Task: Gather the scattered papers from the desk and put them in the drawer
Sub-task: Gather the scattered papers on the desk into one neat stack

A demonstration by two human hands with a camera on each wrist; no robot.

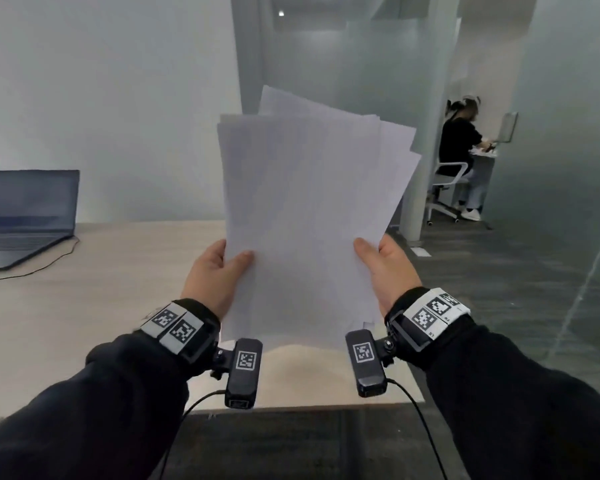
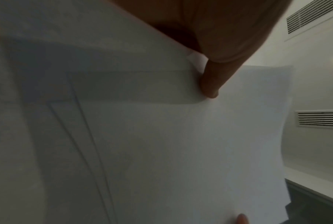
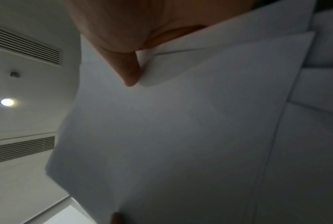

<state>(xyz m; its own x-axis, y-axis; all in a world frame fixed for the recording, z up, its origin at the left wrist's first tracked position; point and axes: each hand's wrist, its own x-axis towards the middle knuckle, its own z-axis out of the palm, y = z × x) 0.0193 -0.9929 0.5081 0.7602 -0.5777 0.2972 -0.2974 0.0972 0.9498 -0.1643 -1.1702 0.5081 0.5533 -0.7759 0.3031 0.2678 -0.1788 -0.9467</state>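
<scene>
A loose stack of white papers stands upright in the air above the desk, its sheets fanned unevenly at the top. My left hand pinches the stack's left edge, thumb on the front. My right hand pinches the right edge the same way. The left wrist view shows the papers filling the frame under my thumb. The right wrist view shows the papers likewise, with my thumb pressed on a sheet's edge. No drawer is in view.
An open laptop with a thin cable sits at the desk's far left. The desk's right edge meets dark carpet. Behind a glass wall, a person sits on a white chair at another desk.
</scene>
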